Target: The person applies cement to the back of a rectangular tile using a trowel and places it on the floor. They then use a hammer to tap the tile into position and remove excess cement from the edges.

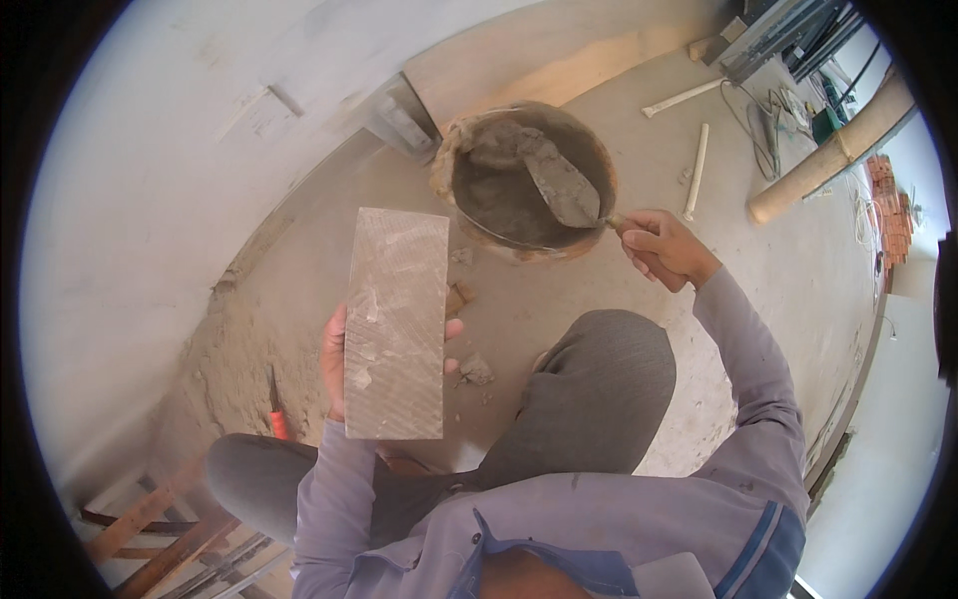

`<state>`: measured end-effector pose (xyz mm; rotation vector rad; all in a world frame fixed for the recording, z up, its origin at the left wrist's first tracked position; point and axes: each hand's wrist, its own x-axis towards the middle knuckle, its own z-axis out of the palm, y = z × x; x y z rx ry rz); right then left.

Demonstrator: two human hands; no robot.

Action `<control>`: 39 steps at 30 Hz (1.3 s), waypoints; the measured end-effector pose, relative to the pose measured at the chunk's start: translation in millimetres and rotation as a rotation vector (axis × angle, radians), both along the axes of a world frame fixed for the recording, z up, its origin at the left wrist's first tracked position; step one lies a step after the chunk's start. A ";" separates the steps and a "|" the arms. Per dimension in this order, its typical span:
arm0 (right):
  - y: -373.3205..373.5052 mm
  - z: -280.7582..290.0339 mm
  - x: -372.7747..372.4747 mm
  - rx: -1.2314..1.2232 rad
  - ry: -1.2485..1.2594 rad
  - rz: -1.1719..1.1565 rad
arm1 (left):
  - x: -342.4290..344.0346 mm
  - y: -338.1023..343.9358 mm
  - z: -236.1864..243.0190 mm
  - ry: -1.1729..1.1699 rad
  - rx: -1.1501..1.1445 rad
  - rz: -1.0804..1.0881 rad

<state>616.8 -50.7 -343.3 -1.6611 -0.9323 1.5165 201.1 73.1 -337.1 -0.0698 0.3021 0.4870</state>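
My left hand (333, 354) grips a rectangular grey-beige tile (395, 319) upright in the view, its face streaked with pale marks and its fingers showing at both edges. Up and to the right, my right hand (659, 246) is closed on the short handle of a trowel (561, 185). The trowel's blade, coated in grey mortar, lies over the mouth of a round, mortar-crusted bucket (607, 160) that holds more grey mix. Small lumps of debris (477, 369) lie on the floor between the tile and my bent right leg.
A red-handled tool (278, 423) lies by the white wall (150, 180) at left. Pale rods (697, 170), cables, a bamboo pole (818, 165) and stacked red bricks (888, 210) are at right. A board (509, 55) leans behind the bucket; timber pieces (140, 519) lie at lower left.
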 end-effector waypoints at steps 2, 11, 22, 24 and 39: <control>-7.9 16.5 6.5 0.003 -0.048 -0.018 | 7.6 0.7 3.1 0.054 0.014 0.010; -29.7 66.8 -5.7 0.496 -0.743 0.007 | 99.1 19.9 20.9 0.092 0.225 -0.066; -21.6 -16.7 -55.1 0.818 -1.207 -0.106 | 149.4 11.0 29.8 0.126 0.375 0.112; -21.7 -32.2 -48.7 0.869 -1.230 -0.083 | 148.6 13.8 27.4 0.070 0.290 0.107; -52.3 -25.5 -28.2 0.910 -1.448 -0.013 | 136.2 19.9 21.6 0.042 0.388 0.209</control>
